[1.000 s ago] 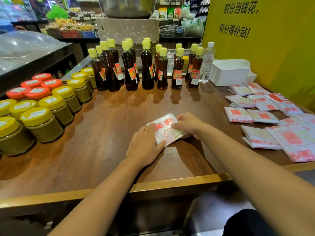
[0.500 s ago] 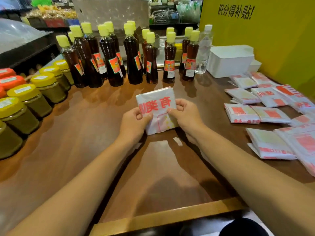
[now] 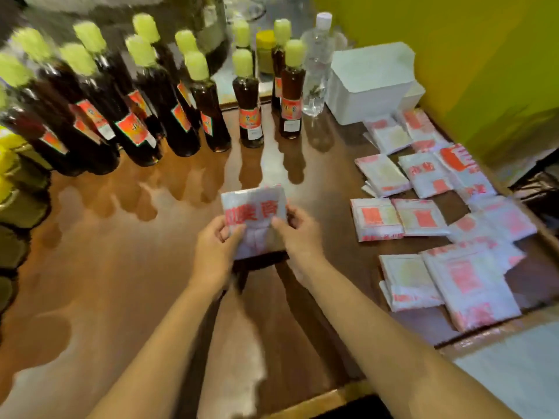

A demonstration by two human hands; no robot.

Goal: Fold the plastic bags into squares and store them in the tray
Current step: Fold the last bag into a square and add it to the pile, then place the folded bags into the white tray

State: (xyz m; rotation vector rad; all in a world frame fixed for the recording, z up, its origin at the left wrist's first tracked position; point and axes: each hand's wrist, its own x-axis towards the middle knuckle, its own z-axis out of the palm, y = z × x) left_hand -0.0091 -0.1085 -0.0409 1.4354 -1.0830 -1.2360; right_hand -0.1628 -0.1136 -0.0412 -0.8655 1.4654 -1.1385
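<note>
Dark bottles (image 3: 208, 113) are standing behind; folded bags (image 3: 423, 219) are lying right. Both hands, left hand (image 3: 216, 246) and right hand (image 3: 298, 234), are pinching a white folded bag (image 3: 254, 207) with red letters.

I stand at a glossy brown wooden counter (image 3: 127, 267) whose top throws back pale patches of overhead light. Its lighter wooden edge (image 3: 332, 394) runs along the bottom of the frame. A yellow-green wall (image 3: 469, 55) fills the upper right. At the top, behind the counter, sits a grey stone-like block (image 3: 208, 28), blurred. At lower right I see a pale grey surface (image 3: 514, 376) beyond the counter.
</note>
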